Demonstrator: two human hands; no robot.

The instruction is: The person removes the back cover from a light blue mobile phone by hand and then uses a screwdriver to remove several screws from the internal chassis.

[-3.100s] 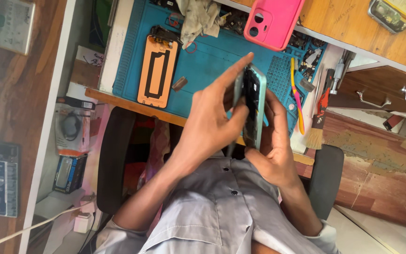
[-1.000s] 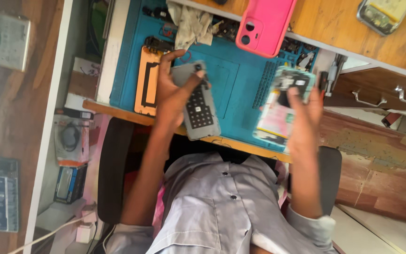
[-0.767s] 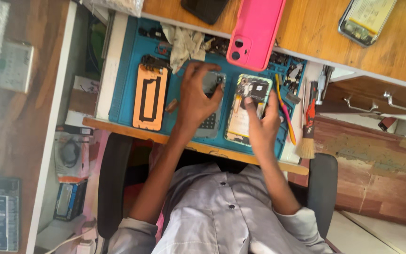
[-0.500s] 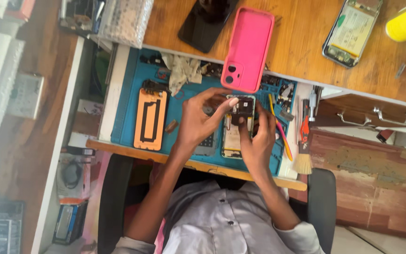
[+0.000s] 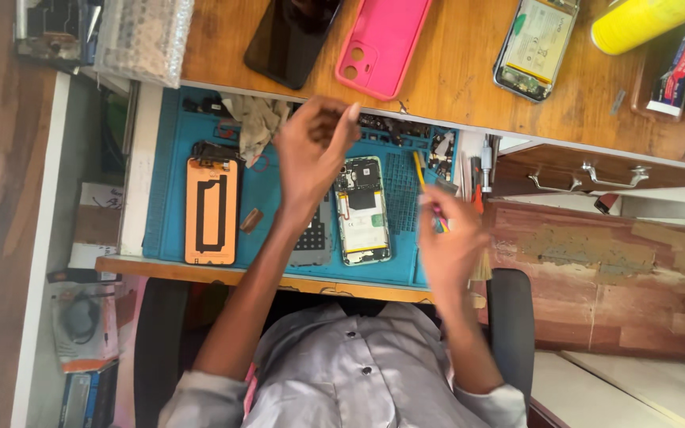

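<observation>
The left hand (image 5: 315, 147) is raised above the blue mat (image 5: 168, 174), near its far edge. Its fingers (image 5: 348, 119) are bunched together with the tips close to one another. Whether they pinch something small I cannot tell, as the hand is blurred.

The right hand (image 5: 449, 242) sits at the right edge of the mat, also blurred. Its fingers are closed around a thin yellow tool (image 5: 420, 170), whose free end points away from the body over the mat's grid section.

Between the two hands an opened phone (image 5: 362, 210) lies flat on the mat with its insides facing up, touched by neither hand. Just to its left, partly under the left forearm, lies a grey cover (image 5: 315, 236). Further left an orange phone frame (image 5: 212, 210) lies on the mat, and a crumpled cloth (image 5: 259, 123) rests near the mat's far edge.

On the wooden desk (image 5: 461, 87) beyond the mat lie a black phone (image 5: 291, 36), a pink phone case (image 5: 382, 43), a second opened phone (image 5: 535, 43) and a yellow can (image 5: 644, 24) on its side. A sheet of bubble wrap (image 5: 144, 36) lies at the left end. A wooden drawer (image 5: 572, 170) with a metal handle is to the right of the mat.
</observation>
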